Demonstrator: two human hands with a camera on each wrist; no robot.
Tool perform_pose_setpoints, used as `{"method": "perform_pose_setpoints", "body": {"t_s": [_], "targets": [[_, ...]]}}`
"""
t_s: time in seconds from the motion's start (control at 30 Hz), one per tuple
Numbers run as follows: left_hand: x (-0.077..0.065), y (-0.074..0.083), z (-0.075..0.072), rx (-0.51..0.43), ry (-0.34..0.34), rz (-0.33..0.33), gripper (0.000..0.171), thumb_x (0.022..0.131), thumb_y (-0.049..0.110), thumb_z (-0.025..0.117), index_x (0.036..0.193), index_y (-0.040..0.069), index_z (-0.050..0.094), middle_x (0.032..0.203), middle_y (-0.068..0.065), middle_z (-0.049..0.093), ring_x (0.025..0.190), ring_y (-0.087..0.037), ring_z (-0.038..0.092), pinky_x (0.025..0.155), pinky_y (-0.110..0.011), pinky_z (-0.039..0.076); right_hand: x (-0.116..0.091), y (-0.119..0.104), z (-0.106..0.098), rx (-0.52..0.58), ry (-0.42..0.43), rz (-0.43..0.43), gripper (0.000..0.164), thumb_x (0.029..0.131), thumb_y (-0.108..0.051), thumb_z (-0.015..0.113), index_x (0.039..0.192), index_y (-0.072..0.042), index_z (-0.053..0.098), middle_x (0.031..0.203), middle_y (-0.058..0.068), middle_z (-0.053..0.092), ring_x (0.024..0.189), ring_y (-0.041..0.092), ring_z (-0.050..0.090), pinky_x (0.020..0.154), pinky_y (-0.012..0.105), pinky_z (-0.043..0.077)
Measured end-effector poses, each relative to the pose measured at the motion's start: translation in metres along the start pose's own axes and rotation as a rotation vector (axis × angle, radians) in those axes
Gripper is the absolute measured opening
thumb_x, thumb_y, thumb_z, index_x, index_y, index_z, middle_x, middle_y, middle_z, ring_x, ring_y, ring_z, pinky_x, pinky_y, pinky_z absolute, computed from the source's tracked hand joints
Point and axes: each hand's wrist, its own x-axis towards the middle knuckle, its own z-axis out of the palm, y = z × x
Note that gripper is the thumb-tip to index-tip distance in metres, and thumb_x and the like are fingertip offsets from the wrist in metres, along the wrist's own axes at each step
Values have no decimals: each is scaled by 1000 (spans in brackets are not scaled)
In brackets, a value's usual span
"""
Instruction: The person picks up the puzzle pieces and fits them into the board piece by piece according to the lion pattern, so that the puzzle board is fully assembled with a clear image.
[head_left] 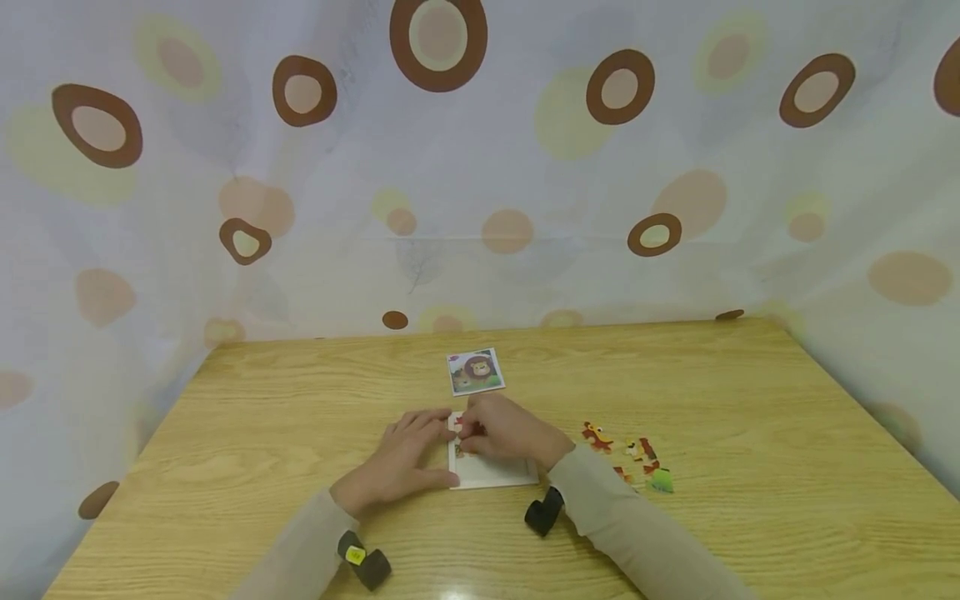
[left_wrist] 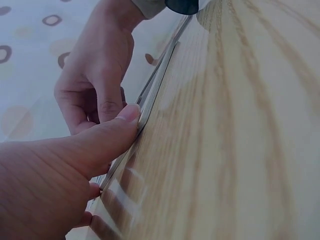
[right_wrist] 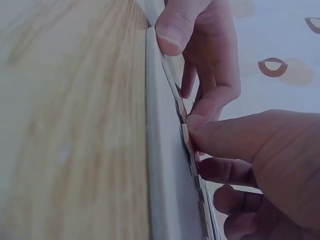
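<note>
A shallow white puzzle tray [head_left: 495,475] lies on the table, with a few printed jigsaw pieces along its left side. My left hand [head_left: 408,457] rests at that left side, thumb at the near corner and fingers stretched toward the far corner. In the left wrist view, the left thumb [left_wrist: 112,137] presses the tray's edge. Over the tray's upper left part, my right hand [head_left: 504,429] pinches a jigsaw piece [right_wrist: 187,137] between thumb and fingers, right at the tray surface. Its picture is mostly hidden by the fingers.
Beyond the tray lies a picture card [head_left: 476,372] showing a lion. Several loose jigsaw pieces are scattered right of the tray, among them a red and orange one [head_left: 597,437] and a green one [head_left: 661,480]. A patterned curtain [head_left: 510,167] hangs behind the wooden table [head_left: 300,417].
</note>
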Motion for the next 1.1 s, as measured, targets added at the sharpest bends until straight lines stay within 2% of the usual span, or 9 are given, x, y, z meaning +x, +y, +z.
{"method": "perform_pose_setpoints", "body": {"t_s": [0.13,0.27,0.37,0.5,0.63,0.77,0.97,1.1], "targets": [[-1,1,0,9,-3,4,49,82,40,74,120,10,61,149,-14,41,135,-34,34,101,-57,28,-2,4,0,40,-23,-16,7,84,-15,75,83,-8,73,77,-2,54,67,4,43,60,16,39],[-2,1,1,24,-11,4,50,83,40,73,121,10,61,149,-14,41,136,-35,34,102,-58,28,-6,8,-2,92,-60,-19,16,80,-12,78,94,-6,74,82,1,55,68,6,45,61,17,40],[-2,1,1,44,-23,2,51,84,42,72,123,10,61,150,-13,40,136,-35,33,103,-59,28,-10,11,-2,131,-54,1,20,80,-11,77,97,-4,72,84,2,56,68,5,47,62,17,42],[0,3,0,62,-33,7,54,84,43,71,125,9,60,151,-13,39,137,-36,32,104,-60,29,-14,14,-1,140,-13,41,21,81,-16,78,96,-6,67,82,0,55,66,3,46,62,18,43],[1,4,0,68,-40,7,54,85,44,70,125,10,61,151,-13,39,137,-36,32,104,-61,29,-17,15,-2,126,-10,63,18,83,-22,77,92,-10,67,80,-2,52,66,4,44,62,18,40],[1,5,0,71,-48,-1,51,85,44,70,124,12,61,151,-13,38,137,-35,32,104,-61,29,-19,14,-3,157,-18,62,15,83,-22,77,89,-11,69,78,0,51,66,6,44,61,18,39],[0,5,-3,59,-32,9,52,85,42,71,123,9,61,149,-15,40,135,-37,34,102,-61,30,-17,13,-3,167,-9,40,12,82,-19,78,86,-11,69,79,1,52,66,5,45,61,18,40],[0,5,-3,48,-24,4,49,84,40,73,122,12,58,148,-15,41,136,-37,34,102,-63,30,-15,14,-1,161,-13,36,11,82,-18,77,86,-12,70,79,0,52,65,5,46,61,17,41]]}}
